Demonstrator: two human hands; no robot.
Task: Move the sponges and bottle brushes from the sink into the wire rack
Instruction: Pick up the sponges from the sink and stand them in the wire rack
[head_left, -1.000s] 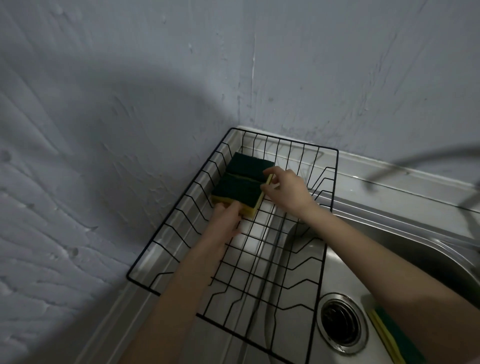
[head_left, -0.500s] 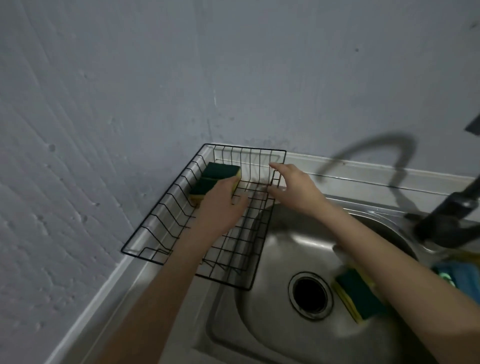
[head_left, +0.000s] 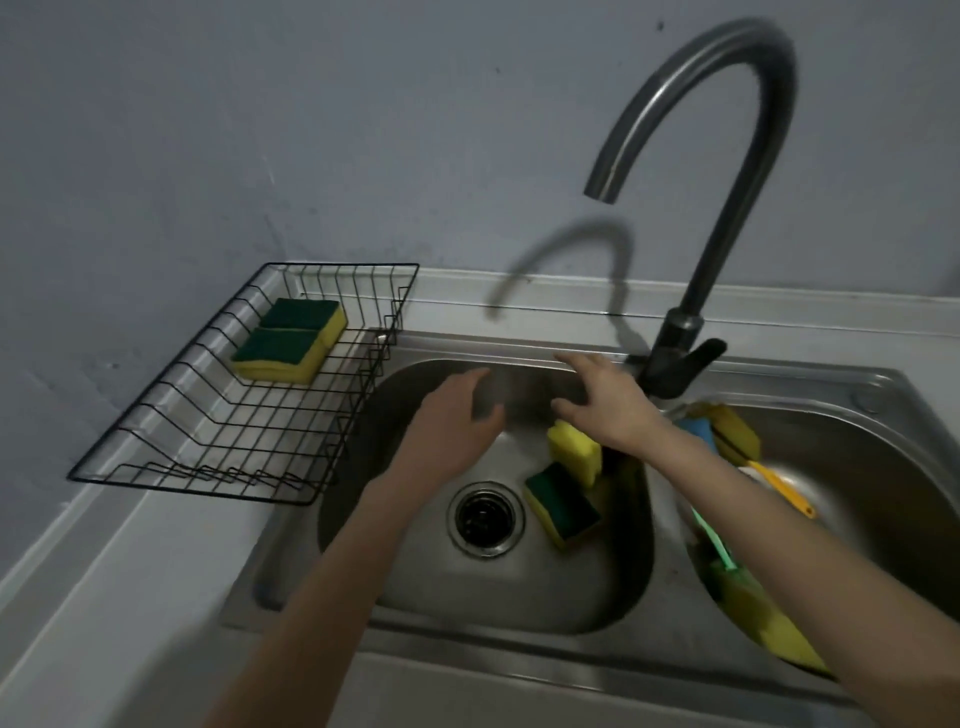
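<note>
Two green-and-yellow sponges (head_left: 291, 340) lie side by side in the far corner of the black wire rack (head_left: 223, 447), left of the sink. My left hand (head_left: 452, 415) hovers open over the left basin (head_left: 415, 561), holding nothing. My right hand (head_left: 602, 400) is open too, just above a yellow sponge (head_left: 574, 449) that leans against the divider. A green-topped sponge (head_left: 563, 506) lies beside the drain (head_left: 485, 519). In the right basin (head_left: 883, 493) I see more sponges (head_left: 727, 428), a yellow-handled brush (head_left: 779, 491) and a green-handled brush (head_left: 719, 543), partly hidden by my right arm.
A dark curved faucet (head_left: 727, 182) rises behind the divider, its spout high over the left basin. The grey wall stands close behind the rack and sink. A pale counter (head_left: 104, 597) runs along the left and front.
Both hands have let go of the sponges in the rack and moved right, over the left basin. The view has swung right, bringing the faucet and right basin into sight.
</note>
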